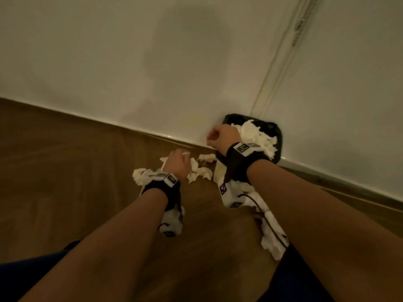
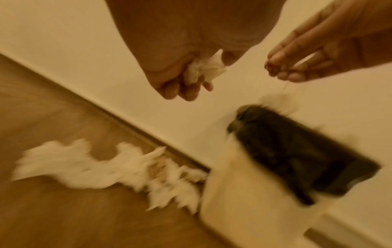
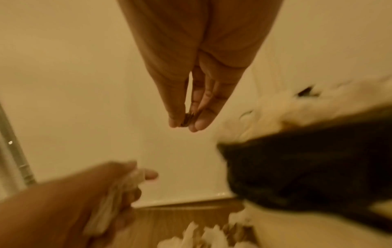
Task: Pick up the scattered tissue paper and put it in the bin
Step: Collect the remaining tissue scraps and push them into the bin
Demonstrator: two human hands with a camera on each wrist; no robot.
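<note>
Setting: a wooden floor [image 1: 65, 171] meeting a pale wall [image 1: 152, 62], with a bin [image 1: 280, 140] lined in black standing against the wall
Left hand: the left hand [image 1: 177, 163] hovers low above the floor, fingers [image 2: 186, 91] curled round a crumpled wad of tissue [image 2: 203, 68]
Right hand: the right hand [image 1: 222, 135] is raised beside the bin's rim, fingers narrow and pinched together on a small dark scrap [image 3: 187, 120]; what the scrap is cannot be told
Tissue in bin: a heap of white tissue [image 1: 255, 134] already fills the bin's mouth
Tissue on floor: scattered tissue pieces [image 1: 200, 171] lie just below and around the left hand, more trailing along the floor near the right forearm
Key relation: the bin lies to the right of and beyond the left hand, with the right hand nearer to it; the held wad likely has to travel rightward and up over the rim
Progress: judged partway done, several pieces not yet collected
</note>
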